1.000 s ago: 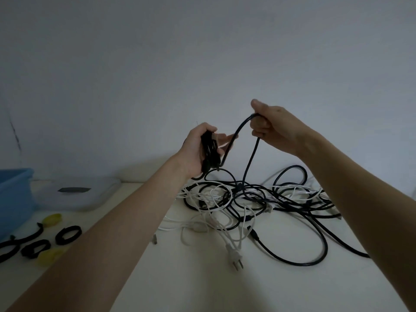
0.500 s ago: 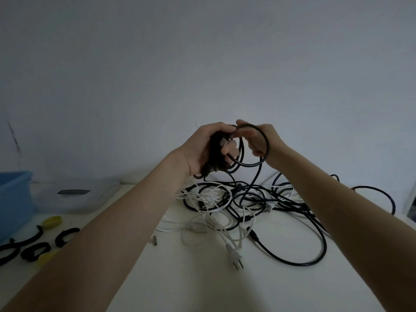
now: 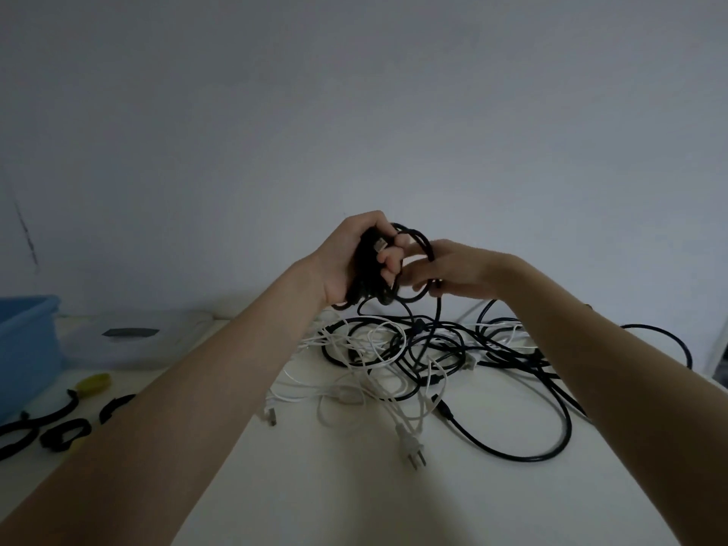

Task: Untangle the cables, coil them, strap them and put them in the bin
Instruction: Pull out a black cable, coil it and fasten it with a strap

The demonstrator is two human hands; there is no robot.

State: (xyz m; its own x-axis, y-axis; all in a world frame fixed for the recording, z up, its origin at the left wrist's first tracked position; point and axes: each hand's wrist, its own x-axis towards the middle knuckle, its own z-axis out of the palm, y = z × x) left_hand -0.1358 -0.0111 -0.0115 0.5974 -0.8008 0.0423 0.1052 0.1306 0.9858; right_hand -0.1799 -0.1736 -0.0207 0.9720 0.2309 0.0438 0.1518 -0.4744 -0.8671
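Observation:
My left hand (image 3: 354, 256) grips a bundle of black cable coils (image 3: 368, 269) held up above the table, with a metal plug tip showing at the fingers. My right hand (image 3: 453, 271) pinches the same black cable at the newest loop (image 3: 427, 246), right beside the left hand. From the loop the cable drops into a tangle of black and white cables (image 3: 413, 360) on the white table (image 3: 335, 498). A white two-pin plug (image 3: 409, 447) lies at the tangle's near edge. The blue bin (image 3: 23, 348) stands at the far left.
Several black straps (image 3: 59, 431) and a yellow one (image 3: 92, 382) lie on the table at the left, near the bin. A clear lid (image 3: 126, 336) rests behind them against the wall. A black cable loop (image 3: 532, 439) reaches toward the table's right side.
My right hand came down from its raised position and to the left, bringing a loop of black cable onto the bundle in my left hand. The two hands are now together.

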